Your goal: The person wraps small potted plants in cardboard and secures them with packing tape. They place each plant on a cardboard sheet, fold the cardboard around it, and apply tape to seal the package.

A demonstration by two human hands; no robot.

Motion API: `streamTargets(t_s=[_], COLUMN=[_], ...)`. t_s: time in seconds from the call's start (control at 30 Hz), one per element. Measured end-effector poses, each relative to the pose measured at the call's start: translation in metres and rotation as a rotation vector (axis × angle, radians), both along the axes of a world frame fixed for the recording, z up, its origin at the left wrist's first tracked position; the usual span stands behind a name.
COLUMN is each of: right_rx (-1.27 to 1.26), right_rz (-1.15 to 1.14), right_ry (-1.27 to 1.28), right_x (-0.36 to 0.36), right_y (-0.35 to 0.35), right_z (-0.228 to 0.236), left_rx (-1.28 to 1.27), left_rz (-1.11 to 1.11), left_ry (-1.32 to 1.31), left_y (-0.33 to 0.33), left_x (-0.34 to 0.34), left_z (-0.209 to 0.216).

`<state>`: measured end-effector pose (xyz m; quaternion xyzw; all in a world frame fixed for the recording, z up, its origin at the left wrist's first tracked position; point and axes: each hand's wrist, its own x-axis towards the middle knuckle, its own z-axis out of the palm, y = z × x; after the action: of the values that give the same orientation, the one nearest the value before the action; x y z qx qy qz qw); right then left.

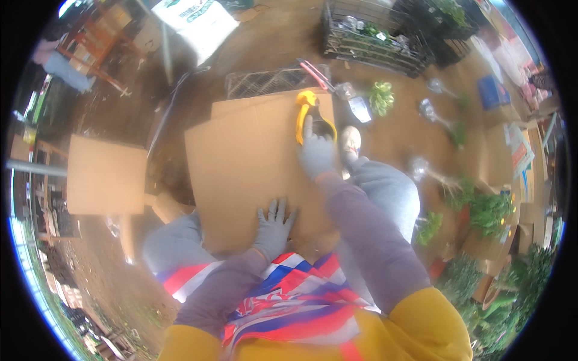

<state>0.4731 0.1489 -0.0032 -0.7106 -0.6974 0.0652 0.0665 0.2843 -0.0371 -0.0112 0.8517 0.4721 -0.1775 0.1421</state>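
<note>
A large flat piece of brown cardboard [241,162] lies between my knees, with another brown edge showing from under its far side. My left hand [274,231], in a grey glove, rests on its near part with the fingers spread. In my right hand [317,155], gloved the same way, is a yellow tape dispenser [307,98] at the cardboard's far right corner. The index finger stretches along the dispenser; the other fingers are partly hidden. Whether tape touches the cardboard cannot be made out.
Beyond the cardboard are a black plastic crate [274,81] and a pink-handled tool [315,75]. Crates of plants [373,39] stand at the far right. Wrapped plants [381,98] lie on the floor at right. A cardboard box [107,174] stands at left, a white sack [198,24] far left.
</note>
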Motion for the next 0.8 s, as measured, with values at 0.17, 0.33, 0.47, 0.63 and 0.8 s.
streamTargets(t_s=[0.17, 0.33, 0.47, 0.63, 0.8], right_rx=[0.110, 0.386, 0.901, 0.491, 0.207], right_rz=[-0.010, -0.066, -0.453, -1.213, -1.661], right_ry=[-0.024, 0.229, 1.226, 1.527, 1.978], right_x=[0.005, 0.033, 0.159, 0.363, 0.373], right_y=[0.011, -0.035, -0.151, -0.281, -0.315], right_z=[0.004, 0.146, 0.177, -0.064, -0.245], left_rx=[-0.028, 0.138, 0.056, -0.132, 0.175], left_rz=[0.005, -0.123, -0.026, 0.224, -0.049], left_ry=[-0.132, -0.141, -0.079, -0.304, -0.155], left_y=[0.002, 0.010, 0.008, 0.006, 0.004], left_x=[-0.060, -0.054, -0.037, -0.034, -0.031], left_z=[-0.029, -0.013, 0.003, 0.003, 0.007])
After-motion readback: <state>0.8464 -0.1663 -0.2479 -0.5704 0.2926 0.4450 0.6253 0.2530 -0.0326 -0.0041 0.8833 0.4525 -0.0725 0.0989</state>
